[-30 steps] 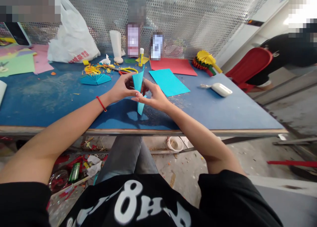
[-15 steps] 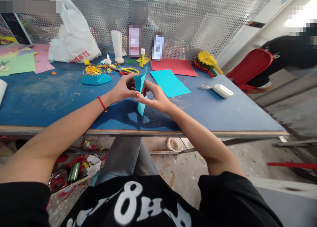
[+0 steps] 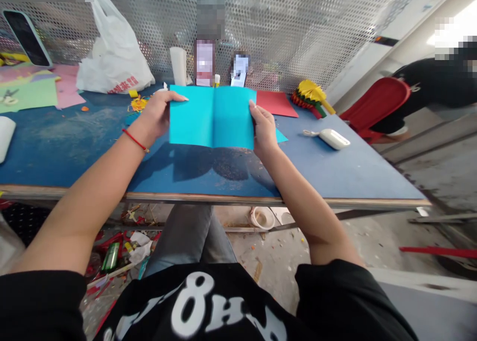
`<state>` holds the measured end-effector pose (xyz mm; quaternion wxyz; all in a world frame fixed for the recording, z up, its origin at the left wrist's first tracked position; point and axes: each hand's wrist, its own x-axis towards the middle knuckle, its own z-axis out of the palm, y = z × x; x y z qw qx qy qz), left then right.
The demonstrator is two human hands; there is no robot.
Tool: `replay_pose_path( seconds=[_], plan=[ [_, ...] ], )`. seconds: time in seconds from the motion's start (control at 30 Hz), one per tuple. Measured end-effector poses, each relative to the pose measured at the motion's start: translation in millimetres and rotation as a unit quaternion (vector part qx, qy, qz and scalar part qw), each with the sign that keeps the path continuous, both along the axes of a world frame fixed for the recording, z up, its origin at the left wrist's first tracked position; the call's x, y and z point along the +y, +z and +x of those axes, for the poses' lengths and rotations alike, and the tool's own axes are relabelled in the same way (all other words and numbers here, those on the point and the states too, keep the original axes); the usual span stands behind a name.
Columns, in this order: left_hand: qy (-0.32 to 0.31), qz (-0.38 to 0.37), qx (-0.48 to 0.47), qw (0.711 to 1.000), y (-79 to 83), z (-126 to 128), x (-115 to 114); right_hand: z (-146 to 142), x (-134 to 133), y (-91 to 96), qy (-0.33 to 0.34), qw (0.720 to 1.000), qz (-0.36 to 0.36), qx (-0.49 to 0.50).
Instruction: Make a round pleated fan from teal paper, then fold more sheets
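A bright blue sheet of paper (image 3: 192, 117) is held up above the table, spread out, with a vertical crease down its middle. My left hand (image 3: 158, 111) pinches its left edge, thumb on the near face. At the right edge, my right hand (image 3: 264, 125) grips it the same way, fingers curled behind. Behind the held sheet, a second blue sheet (image 3: 281, 135) lies on the table, mostly hidden. A red sheet (image 3: 278, 104) shows to its right. The pleated blue paper fan (image 3: 132, 117) peeks out behind my left hand.
On the blue table (image 3: 82, 152) stand a white plastic bag (image 3: 114, 63), two propped phones (image 3: 204, 63) and a glue stick (image 3: 217, 80). A white case (image 3: 334, 139) and a yellow paper decoration (image 3: 311, 95) lie on the right. A person in black (image 3: 428, 88) sits beyond the red chair (image 3: 387, 105).
The blue paper, folded and seen edge-on before, is now opened flat toward me. My hands have moved apart to its two sides. It now covers the scissors.
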<state>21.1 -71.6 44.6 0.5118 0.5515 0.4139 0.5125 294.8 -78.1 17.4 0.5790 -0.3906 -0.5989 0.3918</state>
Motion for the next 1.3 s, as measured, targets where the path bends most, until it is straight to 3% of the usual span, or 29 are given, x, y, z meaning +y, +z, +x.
replay_pose_path(
  seconds=[0.1,0.13,0.27,0.4,0.53,0.77,1.07,1.3],
  plan=[
    [0.03,-0.023,0.088,0.995,-5.5,-28.4,20.7,8.1,12.5,-8.9,-0.01,0.989,-0.077,-0.125],
    [0.061,-0.002,0.182,0.981,-9.8,-34.0,25.1,8.4,14.6,-12.1,-0.013,0.978,-0.097,-0.185],
    [0.12,0.104,0.304,0.94,-27.5,-29.6,23.4,3.5,15.0,-20.3,-0.047,0.932,-0.124,-0.338],
    [0.067,0.203,0.418,0.883,-37.6,-1.8,6.2,-0.5,11.4,-19.2,-0.098,0.902,-0.112,-0.404],
    [-0.012,0.197,0.56,0.805,-48.6,15.4,1.2,-3.6,7.6,-17.1,-0.131,0.871,-0.102,-0.462],
    [-0.015,0.154,0.608,0.779,-61.1,19.4,6.7,-10.4,-2.2,-16.9,-0.128,0.83,-0.081,-0.537],
    [-0.031,0.111,0.643,0.757,-47.5,27.0,-4.7,-17.6,-14.5,-14.2,-0.12,0.787,-0.069,-0.601],
    [-0.034,0.092,0.657,0.747,-42.7,31.3,-12.8,-7.1,-14.3,-11.4,-0.11,0.784,-0.07,-0.607]
  ],
)
